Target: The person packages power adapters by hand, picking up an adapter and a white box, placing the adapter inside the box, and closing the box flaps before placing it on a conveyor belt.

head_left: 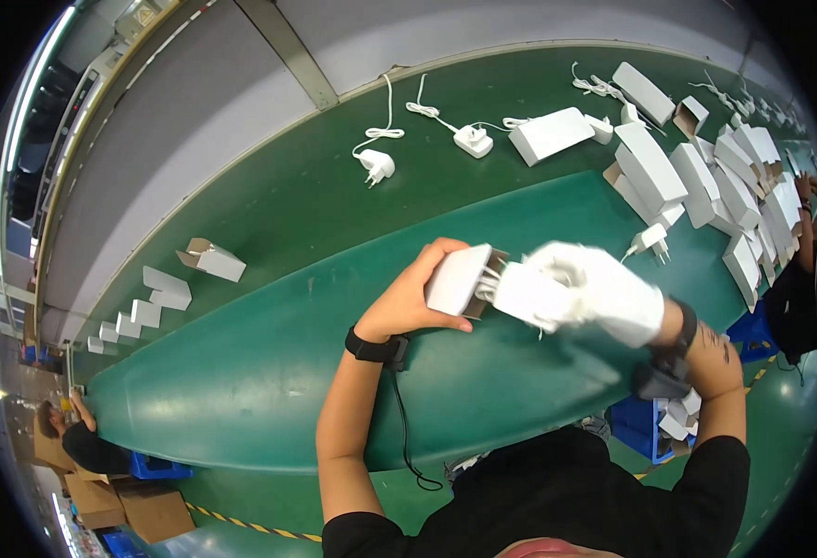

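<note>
My bare left hand [401, 296] is wrapped round a small white box [455, 279], whose open end faces right. At that opening, my right hand [606, 290] in a white glove grips a white power adapter [524, 294]. Loops of its white cable [488, 282] reach into the mouth of the box. The glove is somewhat blurred, and its fingers partly hide the adapter. To the right of the glove, another white plug adapter [650, 239] lies on the green work surface [269, 372].
White adapters with cables [379, 166] [473, 140] lie along the far strip. A pile of white boxes [697, 186] covers the right end. Open boxes [213, 259] stand at left. A blue bin [636, 430] sits below the near edge. Other people work at both ends.
</note>
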